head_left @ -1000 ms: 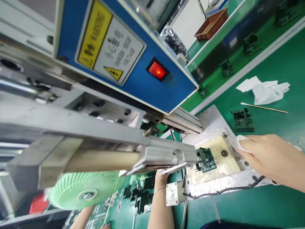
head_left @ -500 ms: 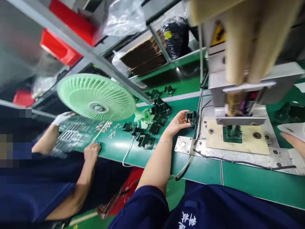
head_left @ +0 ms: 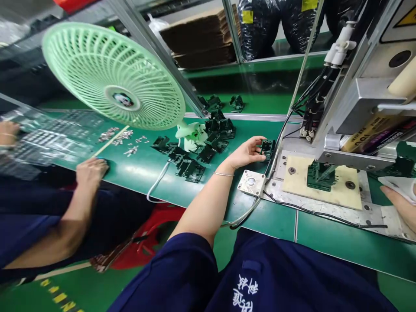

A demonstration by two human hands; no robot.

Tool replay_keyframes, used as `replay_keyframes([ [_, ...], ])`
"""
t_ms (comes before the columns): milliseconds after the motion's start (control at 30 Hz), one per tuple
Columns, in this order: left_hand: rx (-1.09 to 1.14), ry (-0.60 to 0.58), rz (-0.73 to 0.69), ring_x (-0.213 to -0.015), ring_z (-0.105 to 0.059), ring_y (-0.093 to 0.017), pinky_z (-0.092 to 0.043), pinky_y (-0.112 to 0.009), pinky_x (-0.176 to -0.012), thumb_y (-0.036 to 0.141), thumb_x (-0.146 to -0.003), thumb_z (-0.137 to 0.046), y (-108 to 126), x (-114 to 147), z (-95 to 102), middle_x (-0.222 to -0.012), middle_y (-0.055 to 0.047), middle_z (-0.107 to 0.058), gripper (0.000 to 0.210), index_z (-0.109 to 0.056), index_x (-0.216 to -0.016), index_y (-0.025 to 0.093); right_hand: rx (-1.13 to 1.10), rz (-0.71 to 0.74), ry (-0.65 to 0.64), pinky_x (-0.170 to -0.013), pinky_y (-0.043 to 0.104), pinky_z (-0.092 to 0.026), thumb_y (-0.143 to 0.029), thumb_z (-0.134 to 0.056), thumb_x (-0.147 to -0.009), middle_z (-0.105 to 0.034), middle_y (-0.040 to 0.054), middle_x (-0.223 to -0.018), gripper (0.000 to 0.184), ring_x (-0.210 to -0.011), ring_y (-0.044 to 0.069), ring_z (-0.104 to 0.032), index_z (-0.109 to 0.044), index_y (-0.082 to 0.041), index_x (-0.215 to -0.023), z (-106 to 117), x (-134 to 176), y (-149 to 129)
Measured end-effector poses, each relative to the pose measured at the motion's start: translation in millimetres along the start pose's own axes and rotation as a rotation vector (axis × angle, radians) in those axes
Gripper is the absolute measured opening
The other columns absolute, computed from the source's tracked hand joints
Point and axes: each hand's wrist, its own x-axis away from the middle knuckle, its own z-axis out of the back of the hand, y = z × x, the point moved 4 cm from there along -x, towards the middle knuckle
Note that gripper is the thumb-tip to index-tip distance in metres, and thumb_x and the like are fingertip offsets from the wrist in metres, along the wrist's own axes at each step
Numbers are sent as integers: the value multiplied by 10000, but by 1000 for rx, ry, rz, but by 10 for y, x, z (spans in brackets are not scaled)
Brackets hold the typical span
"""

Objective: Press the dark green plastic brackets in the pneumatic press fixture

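My left hand [head_left: 248, 154] is closed, thumb and fingers pinching a small dark plastic part [head_left: 268, 149] just left of the press. Another dark green part [head_left: 321, 175] sits on the cream plate [head_left: 347, 190] of the press, under its head. At the right edge my right hand [head_left: 401, 206], with white covering on some fingers, is cut off by the frame. Its grip is hidden. Close beyond it are more dark parts [head_left: 404, 162].
A green fan [head_left: 123, 82] stands on the green bench [head_left: 208, 197] at left, with several dark parts [head_left: 190, 167] around its base. A co-worker's hand [head_left: 92, 171] is near small metal pieces [head_left: 121, 136]. Cables [head_left: 274, 162] run beside the press. Behind are black wrapped bundles [head_left: 260, 28].
The view has swung and shifted, so the press head now appears further right and the fan larger. My left hand still holds the dark plastic part. The co-worker's gloved hand has left its earlier spot.
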Motion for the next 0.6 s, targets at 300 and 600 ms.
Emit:
replay_keyframes([
  [300, -52, -8, 13, -906, -563, -125, -479, -307, -878, 250, -618, -893, 59, 32, -30, -1187, -69, -551, 727, -539, -1251, 216, -40, -17, 39, -505, 337, -324, -561, -479, -853, -300, 17, -479, 528, -492, 195, -328, -189, -277, -515, 188, -26, -200],
  [600, -69, -2, 36, -929, -553, -136, -476, -319, -892, 248, -615, -897, 92, 49, -29, -1156, -55, -538, 717, -544, -1239, 242, -122, 185, 303, -376, 324, -232, -805, -401, -792, -236, -22, -400, 625, -392, 174, -257, -172, -301, -502, 225, -65, -335],
])
